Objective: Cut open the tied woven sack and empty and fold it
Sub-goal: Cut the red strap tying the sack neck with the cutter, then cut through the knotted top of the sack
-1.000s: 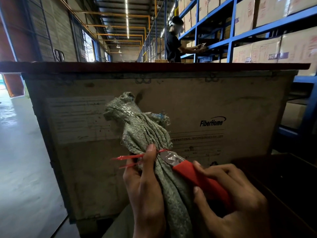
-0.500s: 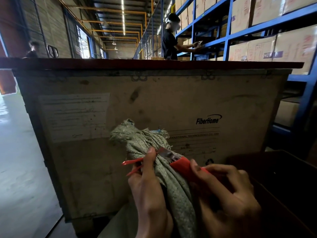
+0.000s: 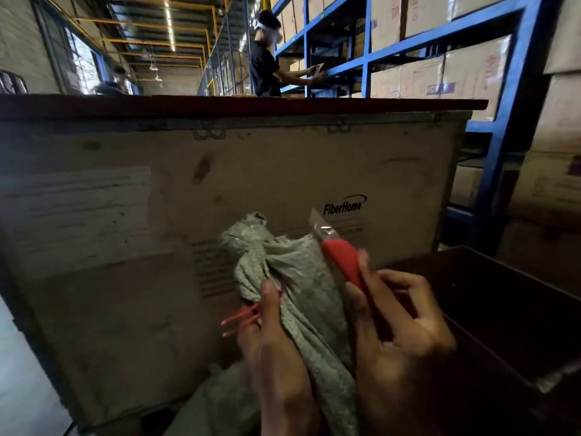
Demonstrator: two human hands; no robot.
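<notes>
The left hand (image 3: pixel 276 357) gripped the woven sack (image 3: pixel 301 278) at its neck, thumb pressed to the cloth just beside the red tie (image 3: pixel 240 319). The right hand (image 3: pixel 399 335) curled its fingers round a red knife (image 3: pixel 341 262), blade pointing up and clear of the sack. Behind stood a crate (image 3: pixel 125 278), and farther off a person (image 3: pixel 265 61) at blue shelves (image 3: pixel 364 61).

Head camera, looking down, close over hands (image 3: pixel 339 341).

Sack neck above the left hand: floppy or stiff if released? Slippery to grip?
Likely floppy: the sack bunches into soft creases, and its top leans over above the left hand. Probably not slippery, since the weave looks coarse and the thumb pins it without visible strain. The neck itself seems light, held up one-handed; the weight of the contents is hidden.
</notes>
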